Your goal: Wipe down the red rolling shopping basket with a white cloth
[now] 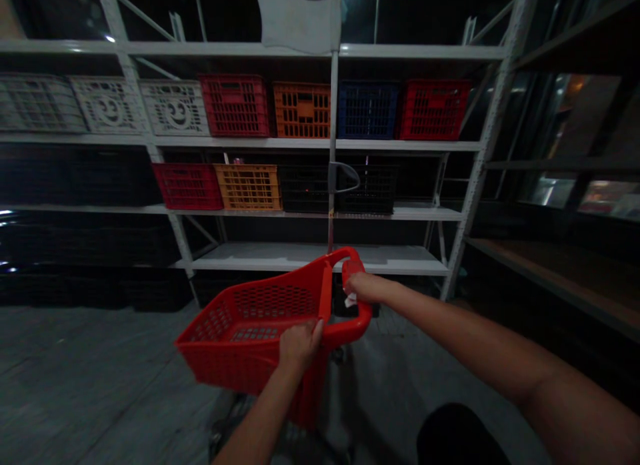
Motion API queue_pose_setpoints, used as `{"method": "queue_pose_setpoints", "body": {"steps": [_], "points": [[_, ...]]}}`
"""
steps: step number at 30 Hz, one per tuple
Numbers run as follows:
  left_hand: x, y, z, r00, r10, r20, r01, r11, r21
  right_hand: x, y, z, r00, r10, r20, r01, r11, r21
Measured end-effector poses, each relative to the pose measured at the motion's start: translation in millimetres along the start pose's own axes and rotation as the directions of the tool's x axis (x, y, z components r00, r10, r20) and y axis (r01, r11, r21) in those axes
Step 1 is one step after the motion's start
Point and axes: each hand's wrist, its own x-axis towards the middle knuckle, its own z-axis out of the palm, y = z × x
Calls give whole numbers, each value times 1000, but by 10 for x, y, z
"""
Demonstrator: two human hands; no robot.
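The bare left hand point(299, 345) is covering part of the red plastic shopping cart point(235, 365); the bare right hand point(364, 286) is half-hiding a white scrap point(351, 299) too small to identify. Left of the cart, dark crates point(150, 278) are blurring into shadow; right of it, the bottom edge is cutting off a rounded black shape point(457, 438).

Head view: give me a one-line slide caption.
A red shopping cart, left hand on its near side, right hand gripping its handle, before pale metal shelves holding plastic crates.
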Motion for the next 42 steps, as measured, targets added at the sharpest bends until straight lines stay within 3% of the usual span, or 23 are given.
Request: {"method": "queue_pose_setpoints", "body": {"steps": [5,8,10,13,17,20,22,24,26,27,28,30,32,33,34,35,37,39,40,42], "points": [[42,40,0,1000,-7,-15,7,1000,2,-34,-13,-53,999,-25,-31,23,998,-51],[76,55,17,1000,-15,-13,15,1000,-1,-194,-216,10,995,68,-69,-65,997,40],[89,50,29,1000,-17,-10,17,1000,-4,-322,-398,112,974,159,-162,-135,979,150],[88,18,37,1000,-12,-22,11,1000,-26,-536,-599,370,895,184,-405,-67,956,286],[76,-32,31,999,9,-52,-12,998,-54,-786,-597,771,723,-1,-691,214,951,223],[81,-46,33,998,21,-53,-24,998,-56,-817,-516,944,624,18,-781,200,963,183],[87,-51,39,999,33,-43,-35,998,-44,-749,-454,975,607,74,-791,201,949,243],[89,-59,45,998,49,-30,-50,998,-27,-648,-341,954,622,132,-772,209,922,326],[84,-78,48,999,52,-15,-52,998,-20,-557,-141,875,633,256,-731,134,894,428],[78,-90,49,999,49,-11,-50,999,-22,-525,-10,810,612,367,-701,57,863,502],[72,-104,51,999,44,-8,-44,999,-25,-504,131,727,559,495,-665,-24,811,584],[59,-135,53,1000,27,-8,-28,999,-34,-482,398,523,357,702,-617,-120,689,715],[49,-164,55,999,29,-13,-29,999,-44,-459,565,324,165,735,-658,-124,677,725],[46,-176,55,999,33,-15,-34,998,-48,-437,590,251,126,693,-710,-127,721,681],[44,-187,54,999,40,-17,-40,998,-52,-406,573,207,142,633,-761,-138,774,618],[42,-197,52,999,47,-18,-48,997,-56,-369,517,196,217,572,-791,-148,820,552],[37,-217,44,998,54,-21,-55,997,-62,-291,330,255,473,469,-746,-143,876,460],[28,-241,31,998,57,-28,-59,996,-70,-244,125,360,715,391,-580,-126,887,443],[21,-254,24,998,59,-31,-61,995,-76,-241,48,400,793,368,-485,-131,881,454],[8,-282,7,998,63,-30,-66,994,-93,-274,-22,413,882,349,-317,-158,852,500]]}}
